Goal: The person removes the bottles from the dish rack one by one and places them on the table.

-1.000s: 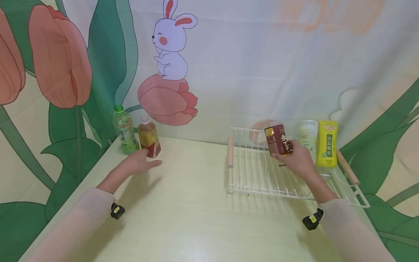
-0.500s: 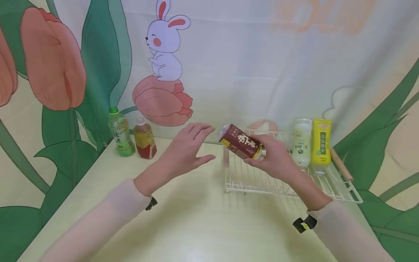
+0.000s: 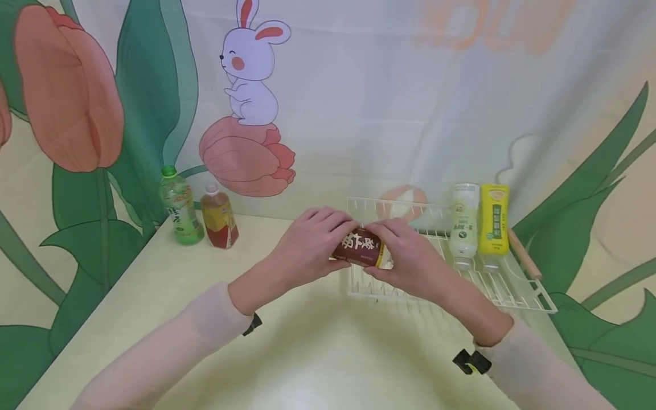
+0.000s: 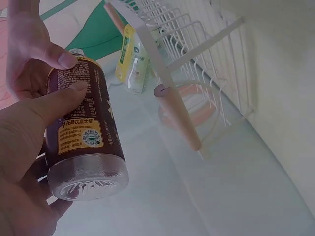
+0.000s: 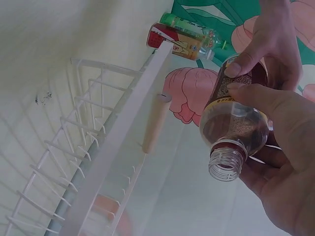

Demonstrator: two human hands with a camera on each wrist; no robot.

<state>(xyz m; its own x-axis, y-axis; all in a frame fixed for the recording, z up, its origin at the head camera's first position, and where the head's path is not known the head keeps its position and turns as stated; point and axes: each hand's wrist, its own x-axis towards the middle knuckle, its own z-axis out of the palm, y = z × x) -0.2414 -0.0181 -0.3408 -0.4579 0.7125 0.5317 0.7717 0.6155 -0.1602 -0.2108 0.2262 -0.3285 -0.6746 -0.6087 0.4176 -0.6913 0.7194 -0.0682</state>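
Both hands hold a clear plastic bottle with a maroon label (image 3: 361,247) over the left part of a white wire rack (image 3: 435,300). My left hand (image 3: 312,247) grips its base end, the thumb lying across the label in the left wrist view. Nearer the neck, my right hand (image 3: 412,250) has fingers and thumb around it. In the right wrist view the bottle's threaded mouth (image 5: 226,164) shows uncapped, and its walls are see-through. The bottle lies tilted nearly sideways, base to the left.
Two bottles stand neck down at the rack's right end, one with a pale green-white label (image 3: 465,222), one yellow (image 3: 493,222). Wooden handles (image 3: 524,253) flank the rack. At the table's back left stand a green-capped bottle (image 3: 180,210) and a red-yellow bottle (image 3: 219,219).
My left hand has come from beside the left bottles to the maroon-labelled bottle and taken hold of its base end. My right hand has brought that bottle left and tipped it sideways.
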